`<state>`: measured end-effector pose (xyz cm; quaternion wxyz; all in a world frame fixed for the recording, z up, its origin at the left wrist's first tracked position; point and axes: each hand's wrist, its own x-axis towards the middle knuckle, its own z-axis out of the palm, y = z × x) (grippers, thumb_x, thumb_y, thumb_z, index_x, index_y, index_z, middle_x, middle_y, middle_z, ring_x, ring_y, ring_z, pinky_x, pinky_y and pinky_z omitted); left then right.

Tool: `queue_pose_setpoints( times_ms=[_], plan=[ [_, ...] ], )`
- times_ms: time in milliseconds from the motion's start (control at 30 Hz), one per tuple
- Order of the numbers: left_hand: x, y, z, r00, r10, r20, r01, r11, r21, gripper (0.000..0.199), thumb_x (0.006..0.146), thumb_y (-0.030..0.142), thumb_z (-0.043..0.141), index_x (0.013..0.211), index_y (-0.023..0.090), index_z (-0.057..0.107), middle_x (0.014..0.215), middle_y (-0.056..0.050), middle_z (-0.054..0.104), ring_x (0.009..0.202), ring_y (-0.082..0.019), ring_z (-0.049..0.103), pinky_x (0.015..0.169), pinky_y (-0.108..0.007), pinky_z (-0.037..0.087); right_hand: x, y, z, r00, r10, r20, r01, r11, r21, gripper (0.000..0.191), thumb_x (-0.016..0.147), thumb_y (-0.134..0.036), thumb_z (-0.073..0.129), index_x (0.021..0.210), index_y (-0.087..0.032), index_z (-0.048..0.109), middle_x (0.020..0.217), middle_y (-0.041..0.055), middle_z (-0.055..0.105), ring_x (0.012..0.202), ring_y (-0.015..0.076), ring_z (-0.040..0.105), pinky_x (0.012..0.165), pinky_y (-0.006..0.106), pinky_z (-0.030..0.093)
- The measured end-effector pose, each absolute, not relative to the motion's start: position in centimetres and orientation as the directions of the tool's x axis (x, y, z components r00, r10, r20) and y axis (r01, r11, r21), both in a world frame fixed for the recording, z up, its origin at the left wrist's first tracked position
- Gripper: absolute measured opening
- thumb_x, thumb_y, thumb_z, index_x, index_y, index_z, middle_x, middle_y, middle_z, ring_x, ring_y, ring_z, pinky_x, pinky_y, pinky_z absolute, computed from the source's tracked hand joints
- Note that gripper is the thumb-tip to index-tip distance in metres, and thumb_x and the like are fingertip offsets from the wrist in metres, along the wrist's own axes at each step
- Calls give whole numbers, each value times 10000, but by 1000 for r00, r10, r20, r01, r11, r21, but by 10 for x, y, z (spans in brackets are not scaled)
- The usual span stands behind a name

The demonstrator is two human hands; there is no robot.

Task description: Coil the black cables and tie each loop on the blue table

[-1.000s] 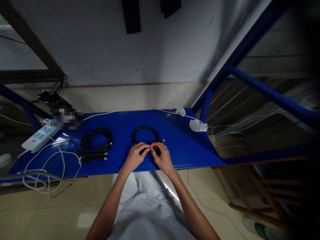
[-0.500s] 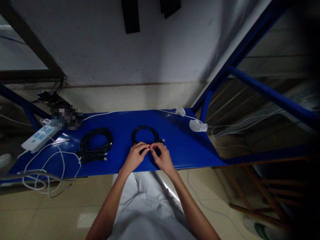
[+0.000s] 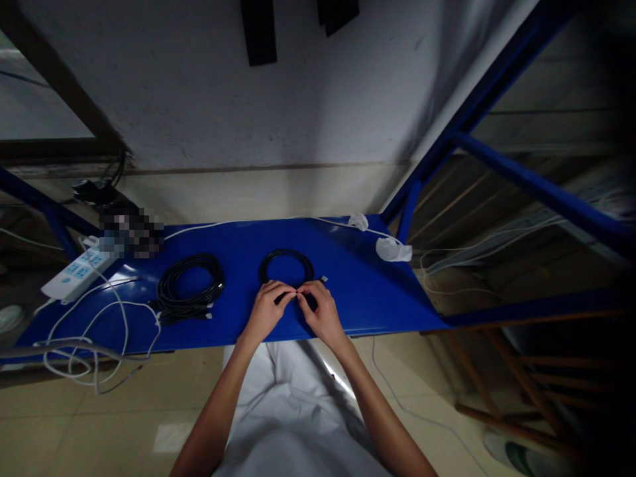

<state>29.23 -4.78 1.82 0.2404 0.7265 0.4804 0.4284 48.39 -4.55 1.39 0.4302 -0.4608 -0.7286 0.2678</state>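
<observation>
Your left hand [image 3: 267, 309] and right hand [image 3: 320, 310] meet at the near edge of a small black cable coil [image 3: 287, 265], fingertips pinched together on its strands at about six o'clock of the ring. Both hands are closed on that coil; what exactly sits between the fingertips is too small to tell. The coil lies flat near the middle of the blue shelf [image 3: 348, 291], with one pale connector end [image 3: 324, 279] poking out just at three o'clock of your right hand.

No box, tray or bin shows on the shelf; everything lies loose on it.

Counted: two black coils, the one you hold and a larger black cable bundle [image 3: 190, 286] at nine o'clock of your left hand, well apart from it. One white power strip [image 3: 77, 273] sits at the far left end, with a loose white cord [image 3: 99, 331] looping beside it and over the shelf's front edge. Two white crumpled wads [image 3: 392, 250] lie at the far right corner, at about one o'clock of your hands.
</observation>
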Motion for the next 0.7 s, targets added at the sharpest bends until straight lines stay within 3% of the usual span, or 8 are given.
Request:
queue_pose_setpoints(
  times_ms=[200, 400, 700],
  plan=[
    [292, -47, 19, 140, 905, 403, 488, -417, 767, 127, 1065, 308, 680, 1070, 255, 795, 1247, -91, 745, 1198, -263, 685, 1080, -456, 537, 483, -45, 7, -197, 900, 388, 471, 434, -768, 154, 1088, -292, 579, 1116, -243, 722, 1180, 112, 710, 1162, 282, 682, 1015, 456, 534],
    [293, -47, 20, 186, 913, 363, 539, -403, 739, 116, 1086, 276, 641, 1060, 248, 750, 1063, -49, 785, 1038, -232, 706, 1007, -416, 513, 484, -45, 8, -202, 907, 370, 474, 421, -773, 175, 1103, -301, 563, 1104, -237, 726, 1190, 113, 712, 1157, 279, 686, 1014, 458, 528],
    [294, -48, 23, 203, 923, 327, 594, -381, 709, 114, 1105, 286, 606, 1082, 243, 709, 1075, -43, 757, 1060, -237, 668, 1008, -407, 465, 484, -44, 6, -207, 906, 370, 474, 424, -772, 163, 1102, -297, 573, 1112, -230, 720, 1198, 115, 706, 1159, 282, 683, 1025, 471, 523]
  ],
)
